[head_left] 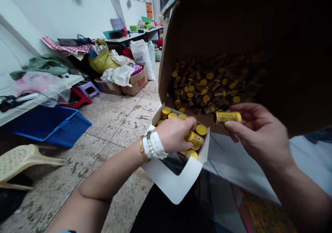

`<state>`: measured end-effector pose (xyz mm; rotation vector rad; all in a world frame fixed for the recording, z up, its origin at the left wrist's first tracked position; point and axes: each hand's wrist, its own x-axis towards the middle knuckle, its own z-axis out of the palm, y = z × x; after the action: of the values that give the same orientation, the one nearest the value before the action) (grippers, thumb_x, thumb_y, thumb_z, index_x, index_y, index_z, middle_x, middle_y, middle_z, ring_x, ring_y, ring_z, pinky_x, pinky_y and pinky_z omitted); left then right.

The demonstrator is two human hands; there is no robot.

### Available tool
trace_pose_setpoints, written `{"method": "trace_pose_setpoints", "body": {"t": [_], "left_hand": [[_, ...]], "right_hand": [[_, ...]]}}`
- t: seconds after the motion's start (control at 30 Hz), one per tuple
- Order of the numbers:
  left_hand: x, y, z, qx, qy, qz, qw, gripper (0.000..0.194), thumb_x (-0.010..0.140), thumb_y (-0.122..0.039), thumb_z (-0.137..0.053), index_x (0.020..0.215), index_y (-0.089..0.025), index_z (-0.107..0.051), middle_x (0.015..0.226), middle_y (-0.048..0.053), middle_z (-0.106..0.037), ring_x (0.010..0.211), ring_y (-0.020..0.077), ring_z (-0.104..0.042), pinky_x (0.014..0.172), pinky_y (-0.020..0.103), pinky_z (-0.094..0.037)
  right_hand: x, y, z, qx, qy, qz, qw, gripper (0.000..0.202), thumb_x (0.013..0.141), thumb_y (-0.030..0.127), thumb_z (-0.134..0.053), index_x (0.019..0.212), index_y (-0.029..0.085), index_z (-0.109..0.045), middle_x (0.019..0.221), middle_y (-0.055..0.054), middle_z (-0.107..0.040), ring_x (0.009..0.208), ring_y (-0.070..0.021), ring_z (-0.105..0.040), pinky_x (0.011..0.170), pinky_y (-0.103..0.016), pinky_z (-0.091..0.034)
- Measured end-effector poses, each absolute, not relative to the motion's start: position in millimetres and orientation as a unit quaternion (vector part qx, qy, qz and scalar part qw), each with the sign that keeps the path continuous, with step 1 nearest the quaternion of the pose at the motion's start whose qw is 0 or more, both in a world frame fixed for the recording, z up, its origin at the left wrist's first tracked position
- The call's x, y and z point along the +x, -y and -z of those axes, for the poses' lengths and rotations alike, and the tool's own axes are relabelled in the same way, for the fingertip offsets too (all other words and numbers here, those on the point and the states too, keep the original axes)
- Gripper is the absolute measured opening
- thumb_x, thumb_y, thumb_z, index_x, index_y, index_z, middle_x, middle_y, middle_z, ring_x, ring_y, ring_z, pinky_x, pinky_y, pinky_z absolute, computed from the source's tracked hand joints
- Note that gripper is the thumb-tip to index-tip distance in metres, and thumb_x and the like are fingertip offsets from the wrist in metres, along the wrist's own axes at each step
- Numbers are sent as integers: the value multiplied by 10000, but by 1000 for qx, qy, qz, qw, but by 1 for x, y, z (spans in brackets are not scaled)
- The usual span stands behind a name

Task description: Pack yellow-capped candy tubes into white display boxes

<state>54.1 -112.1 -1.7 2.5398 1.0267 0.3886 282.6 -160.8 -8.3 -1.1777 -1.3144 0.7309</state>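
My left hand (176,131), with bracelets at the wrist, reaches into a small white box (178,181) whose windowed lid hangs toward me. Its fingers are closed around a small yellow canister (195,139). Other yellow-capped canisters (201,130) stand around it in the box. In my right hand (259,129), a yellow canister (228,117) lies sideways between thumb and fingers, its dark-rimmed end pointing left. Behind both hands a large cardboard box (163,63) lies with its opening toward me, and many loose canisters (204,91) are heaped inside.
To the left are a blue crate (62,125), a cream plastic stool (18,160) and a red stool (77,98). Cardboard cartons (135,82) and a white sack (142,58) stand farther back by the tables. Below right is a container of small colourful pieces (264,208).
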Motion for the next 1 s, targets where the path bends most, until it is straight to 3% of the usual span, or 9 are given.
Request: {"method": "trace_pose_setpoints", "body": {"t": [0.1, 0.2, 0.37, 0.5, 0.63, 0.77, 0.83, 0.9, 1.0], "left_hand": [[58, 111, 1, 905, -349, -156, 188, 332, 675, -182, -777, 971, -191, -627, 849, 56, -690, 753, 239, -669, 613, 302, -450], [54, 113, 1, 893, -295, -207, 270, 255, 722, -130, -730, 953, -182, -635, 760, 10, -688, 664, 167, -651, 587, 257, -472], [47, 124, 16, 746, -315, -531, 250, 148, 772, -39, -585, 789, -182, -618, 686, -22, -650, 575, 102, -601, 559, 227, -488], [52, 130, 31, 614, -263, -705, 238, 147, 876, -66, -579, 931, -192, -629, 786, -10, -679, 644, 112, -668, 629, 257, -562], [40, 135, 29, 662, -258, -687, 151, 180, 870, -88, -604, 992, -207, -664, 856, 14, -701, 759, 153, -688, 721, 323, -585], [3, 132, 35, 754, -325, -570, -33, 181, 766, -260, -746, 943, -236, -713, 1038, 68, -730, 1088, 309, -651, 998, 539, -502], [-16, 130, 48, 762, -358, -539, -31, 320, 740, -391, -784, 1017, -242, -728, 1316, 113, -631, 1296, 390, -533, 1083, 607, -434], [-27, 132, 66, 743, -396, -534, 68, 621, 722, -489, -813, 1272, -252, -651, 1538, 148, -434, 1400, 420, -437, 1088, 608, -445], [-28, 149, 95, 600, -477, -583, 271, 1088, 701, -575, -839, 1584, -312, -260, 1627, 185, -288, 1384, 391, -477, 1061, 568, -493]], "right_hand": [[273, 186, -10, -481, 652, -264, 524, 356, 772, 338, -854, 1097, 327, -709, 1036, -50, -747, 758, -215, -714, 546, -313, -602], [265, 196, -13, -442, 740, -215, 458, 339, 849, 291, -773, 1179, 331, -704, 1144, -75, -710, 923, -254, -710, 663, -356, -620], [251, 175, -5, -435, 773, -165, 432, 291, 890, 247, -703, 1176, 304, -693, 1094, -61, -698, 827, -194, -679, 644, -320, -577], [233, 156, -2, -396, 836, -100, 366, 247, 907, 267, -665, 1150, 284, -706, 1062, -49, -737, 857, -198, -709, 703, -320, -592], [226, 150, 0, -385, 890, -26, 244, 229, 926, 276, -607, 1116, 281, -735, 1096, -43, -752, 853, -194, -723, 696, -304, -579], [236, 144, 2, -394, 895, 14, 207, 248, 915, 262, -601, 1096, 300, -766, 1155, -57, -711, 791, -178, -704, 598, -284, -545], [240, 141, 0, -386, 897, -9, 215, 250, 920, 253, -587, 1075, 294, -779, 1144, -70, -701, 805, -188, -703, 622, -303, -558], [243, 139, -4, -369, 900, -48, 225, 254, 935, 289, -597, 1119, 281, -773, 1130, -82, -694, 861, -203, -705, 697, -330, -582], [244, 139, -9, -355, 913, -71, 189, 306, 896, 388, -692, 1184, 307, -753, 1123, -74, -669, 837, -192, -689, 703, -324, -580]]}}
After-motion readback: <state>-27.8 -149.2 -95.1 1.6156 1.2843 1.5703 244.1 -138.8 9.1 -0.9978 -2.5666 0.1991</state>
